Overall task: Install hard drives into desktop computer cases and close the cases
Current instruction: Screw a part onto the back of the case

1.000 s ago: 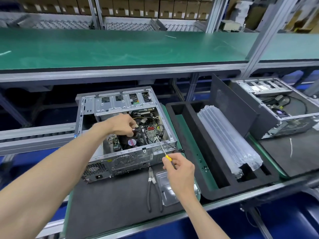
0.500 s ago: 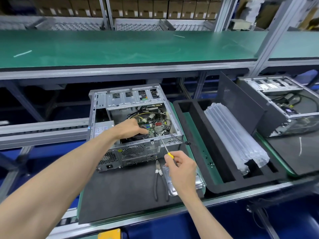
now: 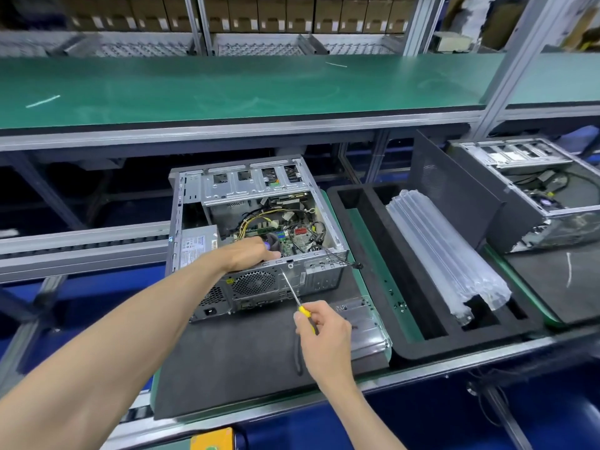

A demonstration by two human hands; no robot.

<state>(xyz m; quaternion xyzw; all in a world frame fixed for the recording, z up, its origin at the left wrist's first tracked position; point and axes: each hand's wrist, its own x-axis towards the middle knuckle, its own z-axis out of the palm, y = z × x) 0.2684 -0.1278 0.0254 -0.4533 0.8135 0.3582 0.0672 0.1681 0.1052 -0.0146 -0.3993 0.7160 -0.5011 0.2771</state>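
An open desktop case lies on its side on a dark mat, its motherboard and cables showing. My left hand reaches over the case's near wall, fingers down inside by the fan; what they touch is hidden. My right hand grips a yellow-handled screwdriver whose tip meets the top rim of the case's rear panel. A bare metal drive bracket lies flat on the mat, just right of that hand. Black-handled pliers lie partly under my right wrist.
A black foam tray with a clear air-cushion pack sits to the right. A dark side panel leans beyond it against a second open case. A green shelf overhangs the bench.
My left hand drew back from the cables to the case's near wall. The screwdriver tip came out of the interior and now sits on the rear panel's top rim.
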